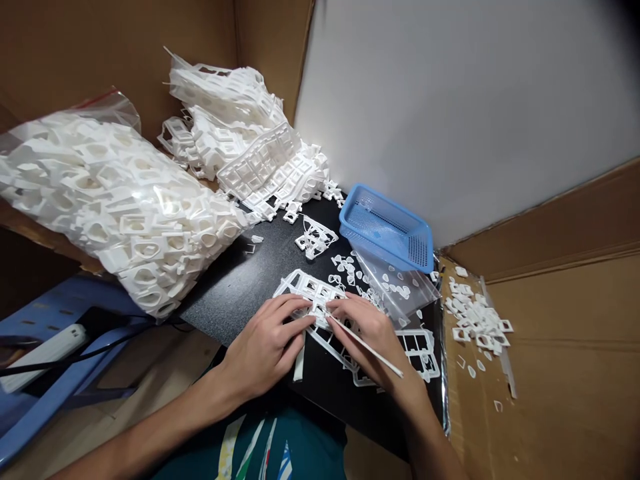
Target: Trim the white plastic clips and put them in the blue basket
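A white moulded plastic frame sheet (311,287) with rows of square openings lies on the black tabletop under both hands. My left hand (267,333) is closed, its thumb and fingers pressing on the sheet's near-left part. My right hand (367,327) is closed around a thin white stick (373,350), which slants across the fingers with one end at the sheet. The right fingertips are also close to the sheet, partly hiding it. A flat white strip (299,363) lies below the left thumb. More white frame sheet (425,367) shows beyond the right wrist.
A blue basket (385,220) stands behind, with a clear plastic bag (400,293) before it and small white pieces scattered around. A large bag of white parts (135,213) bulges at left. White frame sheets (260,160) are heaped behind. Loose pieces (480,317) lie on cardboard at right.
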Demonstrator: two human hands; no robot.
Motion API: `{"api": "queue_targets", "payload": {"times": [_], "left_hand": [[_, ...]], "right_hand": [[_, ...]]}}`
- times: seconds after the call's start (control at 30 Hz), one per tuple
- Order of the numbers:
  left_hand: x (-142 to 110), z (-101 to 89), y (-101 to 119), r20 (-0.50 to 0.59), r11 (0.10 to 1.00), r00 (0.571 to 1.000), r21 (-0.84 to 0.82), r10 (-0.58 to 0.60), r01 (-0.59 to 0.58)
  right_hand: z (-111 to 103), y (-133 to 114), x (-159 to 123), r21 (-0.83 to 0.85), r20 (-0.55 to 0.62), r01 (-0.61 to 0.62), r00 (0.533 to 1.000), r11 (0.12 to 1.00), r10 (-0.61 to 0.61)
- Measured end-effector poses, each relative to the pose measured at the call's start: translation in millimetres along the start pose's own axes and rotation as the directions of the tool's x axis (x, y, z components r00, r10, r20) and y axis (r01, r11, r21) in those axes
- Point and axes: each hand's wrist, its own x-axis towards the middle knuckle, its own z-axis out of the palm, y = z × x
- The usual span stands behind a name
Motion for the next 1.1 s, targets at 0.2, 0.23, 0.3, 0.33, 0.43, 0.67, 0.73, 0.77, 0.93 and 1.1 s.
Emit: {"api": "queue_targets", "payload": {"times": [0.2, 0.23, 0.3, 0.33, 0.43, 0.67, 0.73, 0.77, 0.93, 1.1], "left_hand": [[-0.9, -5.6, -1.3, -0.117, 0.989, 0.986, -0.093, -0.122, 0.111], [-1.4, -6.6, -2.0, -0.122, 0.986, 0.982, -0.112, -0.141, 0.128], [-2.4, -7.8, -2.8, -0.101, 0.982, 0.984, -0.132, -0.147, 0.134], [-2.7, -7.9, -2.8, -0.083, 0.983, 0.987, -0.135, -0.137, 0.125], [-2.2, -8.1, -1.1, -0.045, 0.987, 0.993, -0.124, -0.11, 0.104], [8.7, -16.8, 6.2, 0.085, 0.986, 0.983, -0.053, 0.16, -0.156], [16.3, -17.2, 6.4, 0.203, 0.94, 0.921, 0.005, 0.333, -0.341], [21.2, -16.6, 5.6, 0.243, 0.917, 0.895, 0.045, 0.375, -0.397], [50.2, -12.4, -4.7, 0.228, 0.884, 0.909, 0.242, 0.349, -0.4], [69.6, -9.2, -6.1, 0.359, 0.871, 0.877, 0.251, 0.32, -0.421]], "right_hand": [[-6.6, 5.5, -1.0, -0.085, -0.035, -0.008, 0.999, 0.996, 0.005], [-8.9, 8.0, -0.9, -0.131, -0.053, -0.012, 0.999, 0.991, 0.005], [-13.8, 12.8, -1.1, -0.239, -0.093, -0.037, 0.996, 0.97, 0.015], [-16.3, 14.9, -1.6, -0.286, -0.113, -0.067, 0.993, 0.956, 0.035], [-24.4, 18.5, -5.5, -0.439, -0.194, -0.195, 0.974, 0.877, 0.119], [-52.2, 35.3, -19.9, -0.723, -0.334, -0.324, 0.937, 0.611, 0.101], [-58.3, 45.5, -24.2, -0.617, -0.36, -0.358, 0.92, 0.701, 0.154], [-60.3, 50.3, -26.3, -0.531, -0.386, -0.373, 0.906, 0.761, 0.174], [-58.3, 59.8, -35.2, 0.13, -0.354, -0.232, 0.897, 0.964, 0.263], [-44.2, 52.3, -38.5, 0.642, 0.105, -0.333, 0.931, 0.691, 0.35]]}}
